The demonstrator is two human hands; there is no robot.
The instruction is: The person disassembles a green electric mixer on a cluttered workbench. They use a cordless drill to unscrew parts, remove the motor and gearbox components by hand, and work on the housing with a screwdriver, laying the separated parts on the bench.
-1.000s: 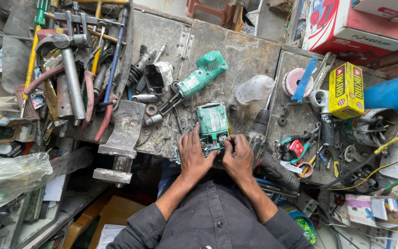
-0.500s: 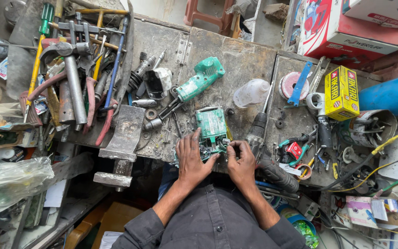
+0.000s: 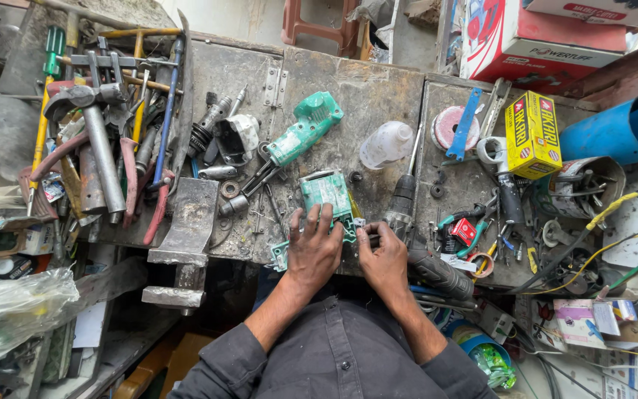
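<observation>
Green tool housing (image 3: 326,193), flat and opened, near the front edge of the grimy metal workbench (image 3: 378,81), just ahead of the dark-sleeved torso. Left hand (image 3: 311,250) laid over its near left part, fingers spread and pressing down on the casing, not curled around it. Right hand (image 3: 384,257) just beside, at the housing's right edge, fingers bent and pinched on something small and dark there; too small to tell what. Both hands close together, nearly touching.

Just right of the right hand, a black-handled tool (image 3: 402,201) pointing away, and a dark cylindrical grip (image 3: 441,275) lying across the bench edge. Behind the housing, a second green casing half (image 3: 303,133) lying at a slant, with a grey motor part (image 3: 236,139) and loose metal pieces to its left. Clear plastic cup (image 3: 385,145) on its side behind and to the right, a pink disc (image 3: 452,127) and blue flat tool (image 3: 467,122) beyond it.

Farther left, a grey bench vise (image 3: 186,236) hanging off the front edge, and a heap of wrenches, pliers and screwdrivers (image 3: 97,125). Farther right, a yellow carton (image 3: 532,134), a blue pipe (image 3: 622,129), a tin of small parts (image 3: 581,186), red-handled cutters (image 3: 461,230) and tangled wires (image 3: 599,251). Crumpled clear plastic bag (image 3: 9,310) at the lower left.
</observation>
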